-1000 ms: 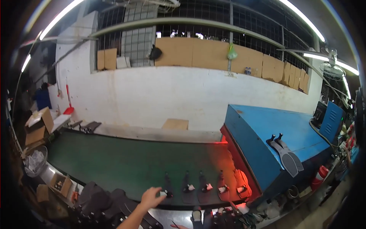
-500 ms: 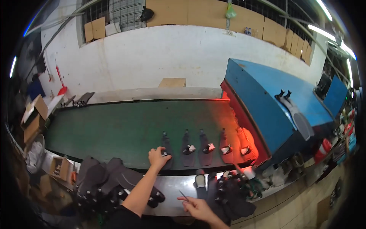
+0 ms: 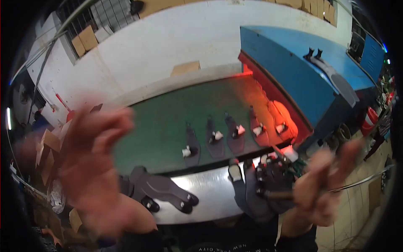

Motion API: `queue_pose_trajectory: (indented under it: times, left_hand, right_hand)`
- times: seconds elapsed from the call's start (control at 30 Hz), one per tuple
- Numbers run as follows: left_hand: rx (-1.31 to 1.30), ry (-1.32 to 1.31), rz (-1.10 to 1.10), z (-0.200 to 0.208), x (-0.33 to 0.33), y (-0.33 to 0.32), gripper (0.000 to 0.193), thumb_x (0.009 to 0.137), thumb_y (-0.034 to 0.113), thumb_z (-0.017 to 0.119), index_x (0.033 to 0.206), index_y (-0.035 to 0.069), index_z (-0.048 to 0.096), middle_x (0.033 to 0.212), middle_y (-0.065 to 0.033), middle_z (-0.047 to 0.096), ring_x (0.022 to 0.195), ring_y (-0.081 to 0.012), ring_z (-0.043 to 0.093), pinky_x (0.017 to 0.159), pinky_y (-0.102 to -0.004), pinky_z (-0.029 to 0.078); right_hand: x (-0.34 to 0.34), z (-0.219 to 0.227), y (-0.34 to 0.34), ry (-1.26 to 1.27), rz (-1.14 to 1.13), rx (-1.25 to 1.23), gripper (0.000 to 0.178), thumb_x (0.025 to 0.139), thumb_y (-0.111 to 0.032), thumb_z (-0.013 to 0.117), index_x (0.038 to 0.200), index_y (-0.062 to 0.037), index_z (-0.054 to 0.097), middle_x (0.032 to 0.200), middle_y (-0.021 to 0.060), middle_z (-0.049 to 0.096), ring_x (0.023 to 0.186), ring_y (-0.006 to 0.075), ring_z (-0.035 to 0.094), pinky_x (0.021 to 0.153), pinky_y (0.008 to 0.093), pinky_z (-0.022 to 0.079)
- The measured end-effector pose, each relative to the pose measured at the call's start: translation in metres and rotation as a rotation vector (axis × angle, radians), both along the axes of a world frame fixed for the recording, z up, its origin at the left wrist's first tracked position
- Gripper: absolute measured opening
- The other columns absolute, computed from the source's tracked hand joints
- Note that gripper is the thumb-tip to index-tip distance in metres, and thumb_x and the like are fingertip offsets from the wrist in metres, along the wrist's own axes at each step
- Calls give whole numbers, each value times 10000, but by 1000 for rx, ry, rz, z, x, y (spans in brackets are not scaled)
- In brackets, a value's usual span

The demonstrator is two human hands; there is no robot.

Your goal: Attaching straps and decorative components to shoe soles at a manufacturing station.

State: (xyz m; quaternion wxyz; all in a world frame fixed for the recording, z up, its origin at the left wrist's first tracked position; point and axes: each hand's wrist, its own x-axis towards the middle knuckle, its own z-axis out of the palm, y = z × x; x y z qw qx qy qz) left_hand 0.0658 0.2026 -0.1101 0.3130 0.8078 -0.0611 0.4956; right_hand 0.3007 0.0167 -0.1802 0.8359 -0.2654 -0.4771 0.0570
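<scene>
Head view: five dark shoe soles (image 3: 216, 142) lay in one row on the green conveyor belt (image 3: 159, 122), each carrying a small white piece; the two nearest the blue oven (image 3: 294, 71) sat in its red glow. One pile of dark uppers (image 3: 161, 191) rested on the left part of the steel table (image 3: 214, 195), and a second dark heap (image 3: 260, 189) lay on its right part. One cardboard piece (image 3: 186, 68) stood on the ledge behind the belt.

The left hand (image 3: 94, 168) was raised close to the camera, blurred, fingers spread, holding nothing. The right hand (image 3: 321, 191) was also raised and blurred, its fingers pinching a thin stick-like tool (image 3: 277, 195) above the right heap.

Compared with half a second earlier: the left hand had then rested at the near edge of the belt by the leftmost sole, and the right hand had been low over the table. Both had since lifted clear. The five soles kept their order.
</scene>
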Motion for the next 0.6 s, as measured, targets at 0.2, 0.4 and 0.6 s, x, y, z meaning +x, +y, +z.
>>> queue_pose_trajectory:
  times: [0.2,0.4,0.6]
  left_hand:
    - [24,-62,3,-16,-56,-16,900,664,339,775,1375,-7,347,1272,-281,470,1138,-336,526,978,-393,408]
    - [-65,22,-19,5,-24,-13,855,689,341,748,1373,10,355,1261,-268,480,1129,-326,528,973,-396,408]
    - [-101,30,6,12,-19,-19,810,714,343,720,1371,28,364,1251,-255,490,1120,-315,531,969,-399,409]
  right_hand:
    - [11,7,2,-22,60,-28,443,932,-268,493,1247,43,480,839,278,617,369,59,354,379,174,290]
    - [30,10,-7,120,110,-166,419,928,-249,493,1225,46,481,832,281,617,371,79,370,378,192,305]
    - [42,14,-3,188,206,-249,395,925,-230,493,1204,50,483,825,283,616,373,100,386,378,210,319]
